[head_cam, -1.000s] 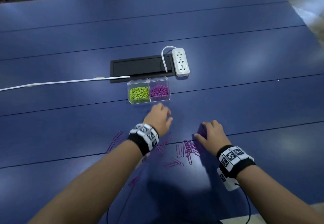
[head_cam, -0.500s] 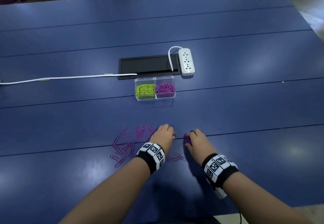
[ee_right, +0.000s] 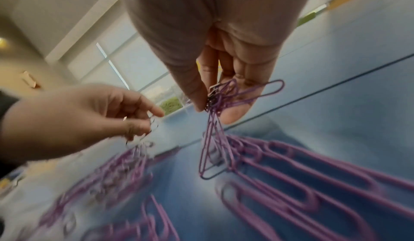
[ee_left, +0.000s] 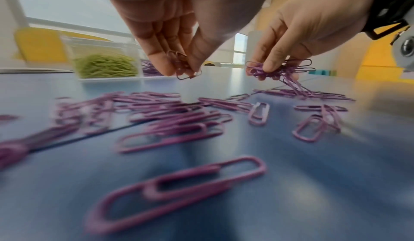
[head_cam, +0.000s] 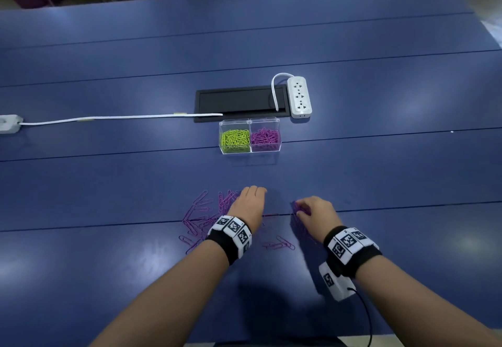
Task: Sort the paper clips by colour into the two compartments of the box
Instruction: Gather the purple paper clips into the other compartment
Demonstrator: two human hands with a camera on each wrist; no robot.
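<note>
Purple paper clips [head_cam: 202,217] lie scattered on the blue table [head_cam: 108,183] in front of me. My left hand [head_cam: 250,202] hovers over them and pinches a few purple clips [ee_left: 182,67] between thumb and fingertips. My right hand [head_cam: 315,211] pinches a tangled bunch of purple clips [ee_right: 220,101], some dangling down to the table. Beyond the hands stands the clear two-compartment box [head_cam: 250,122]: green clips [head_cam: 235,137] fill its left side, purple clips [head_cam: 264,136] its right side.
Behind the box are a black cable hatch [head_cam: 239,101] and a white power strip [head_cam: 298,96]. A white cable [head_cam: 108,118] runs left to an adapter [head_cam: 8,122] at the table's left edge. More loose clips [head_cam: 279,245] lie between my wrists.
My left hand came back from near the box to the clip pile and picked up a few clips. The right hand stayed at the pile and lifted its bunch slightly.
</note>
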